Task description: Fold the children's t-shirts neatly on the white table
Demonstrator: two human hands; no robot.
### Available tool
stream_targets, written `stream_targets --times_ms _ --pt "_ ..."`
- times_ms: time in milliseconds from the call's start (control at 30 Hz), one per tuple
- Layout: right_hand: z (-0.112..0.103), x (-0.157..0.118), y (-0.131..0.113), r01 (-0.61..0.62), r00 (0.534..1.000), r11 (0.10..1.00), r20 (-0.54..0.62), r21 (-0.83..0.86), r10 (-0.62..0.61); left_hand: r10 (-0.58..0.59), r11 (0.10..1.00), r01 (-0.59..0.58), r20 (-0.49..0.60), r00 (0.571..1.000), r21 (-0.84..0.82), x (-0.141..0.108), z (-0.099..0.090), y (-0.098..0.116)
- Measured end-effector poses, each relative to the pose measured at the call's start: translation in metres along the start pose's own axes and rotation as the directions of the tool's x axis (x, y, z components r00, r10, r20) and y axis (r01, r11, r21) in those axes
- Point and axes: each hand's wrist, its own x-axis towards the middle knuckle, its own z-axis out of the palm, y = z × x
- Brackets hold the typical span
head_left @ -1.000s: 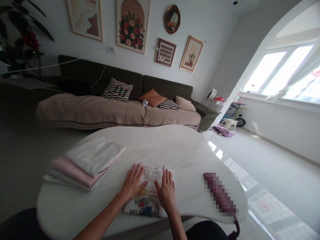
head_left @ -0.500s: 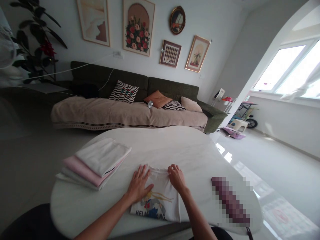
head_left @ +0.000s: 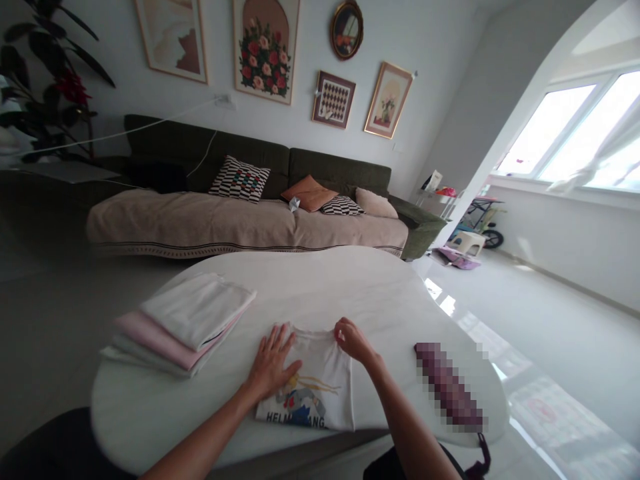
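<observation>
A white T-shirt [head_left: 320, 367] lies folded into a rough rectangle near the table's front edge. Its front shows a cartoon print and dark lettering, and the neckline points away from me. My left hand [head_left: 273, 363] rests flat on the shirt's left side with fingers spread. At the upper right corner, beside the collar, the fingers of my right hand [head_left: 353, 340] are curled in and pinch the shirt's cloth. To the left lies a stack of folded clothes [head_left: 200, 310], white on top with pink and grey layers beneath.
The white table [head_left: 400, 293] has a rounded outline. A pixelated purple item [head_left: 447, 387] with a dark strap lies at its right. Beyond the table stands a green sofa [head_left: 340, 170] with a beige cover and several cushions.
The whole view has shifted slightly. My right hand's fingers have curled in more tightly at the shirt's corner. My left hand stays flat on the shirt.
</observation>
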Motion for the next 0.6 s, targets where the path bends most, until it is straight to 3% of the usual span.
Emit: stream_targets --times_ms 300,600 --pt "0.016 0.011 0.002 -0.110 0.994 0.993 -0.006 0.050 0.110 -0.007 1.000 0.007 0.010 1.000 0.006 -0.001 -0.001 0.000" --pt "0.008 0.007 0.005 -0.133 0.990 0.989 0.049 0.060 0.130 -0.006 1.000 0.006 0.000 1.000 0.001 -0.001 0.000 0.000"
